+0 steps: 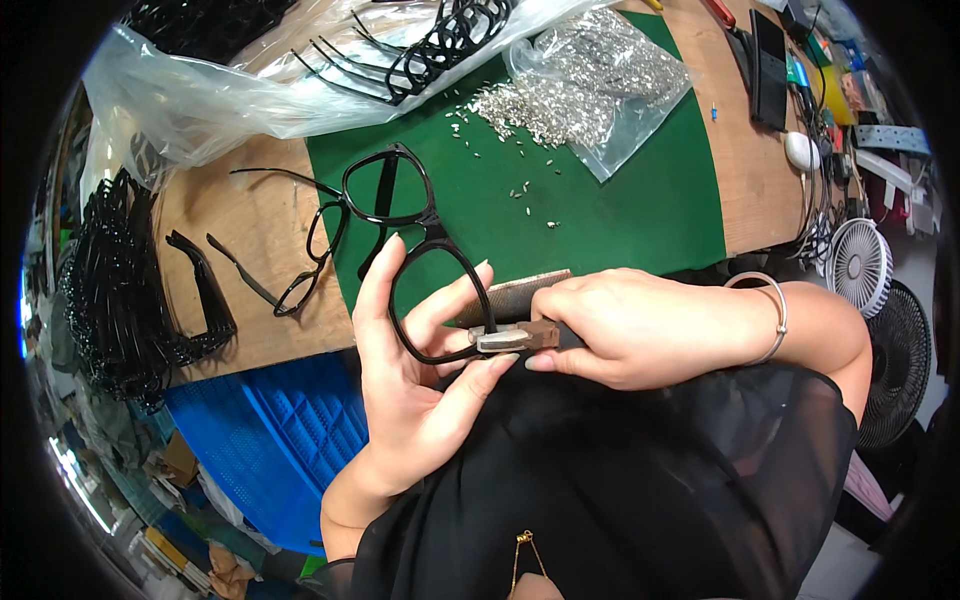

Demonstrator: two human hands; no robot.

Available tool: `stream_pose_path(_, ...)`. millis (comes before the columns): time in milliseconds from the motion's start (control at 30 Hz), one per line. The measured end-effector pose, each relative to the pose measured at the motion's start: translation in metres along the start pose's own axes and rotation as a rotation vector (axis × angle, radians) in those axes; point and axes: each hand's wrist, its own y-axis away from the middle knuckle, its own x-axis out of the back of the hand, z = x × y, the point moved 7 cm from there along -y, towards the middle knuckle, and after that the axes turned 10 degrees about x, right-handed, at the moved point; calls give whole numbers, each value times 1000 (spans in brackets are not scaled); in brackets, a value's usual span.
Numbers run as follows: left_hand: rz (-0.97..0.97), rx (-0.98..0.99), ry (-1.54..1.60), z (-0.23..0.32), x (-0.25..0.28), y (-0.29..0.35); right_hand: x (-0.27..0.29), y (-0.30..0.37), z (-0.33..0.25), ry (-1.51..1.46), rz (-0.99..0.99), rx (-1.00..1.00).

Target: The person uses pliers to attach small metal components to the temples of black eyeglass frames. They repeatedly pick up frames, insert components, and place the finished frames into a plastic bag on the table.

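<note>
My left hand (pixel 410 385) holds a black eyeglass frame (pixel 440 245), its fingers and thumb around one rim. The frame is tilted, with the other rim pointing away over the green mat (pixel 640 220). Closed around a tool that looks like pliers (pixel 510 338), my right hand (pixel 630 325) brings the metal jaws to the outer edge of the near rim. The handles are mostly hidden in the fist. Small silvery metal pieces (pixel 505 110) lie spilled on the mat beside a clear plastic bag (pixel 620 75) filled with more of them.
Another black frame (pixel 300 275) lies left of the mat, near a large heap of black frames (pixel 115 270). Behind, several frames (pixel 440 55) rest on plastic sheeting (pixel 240 100). A blue basket (pixel 275 440) stands below the table edge. Far right are a phone (pixel 768 70), cables and fans (pixel 860 265).
</note>
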Motion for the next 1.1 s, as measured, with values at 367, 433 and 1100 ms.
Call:
stream_pose_path(367, 73, 77, 29, 0, 8, -2, 12, -6, 19, -67, -12, -29)
stream_pose_path(433, 83, 69, 6, 4, 11, -5, 12, -4, 30, 146, 125, 109)
stream_pose_path(1100, 6, 54, 401, -24, 18, 16, 33, 23, 34, 676, 541, 44)
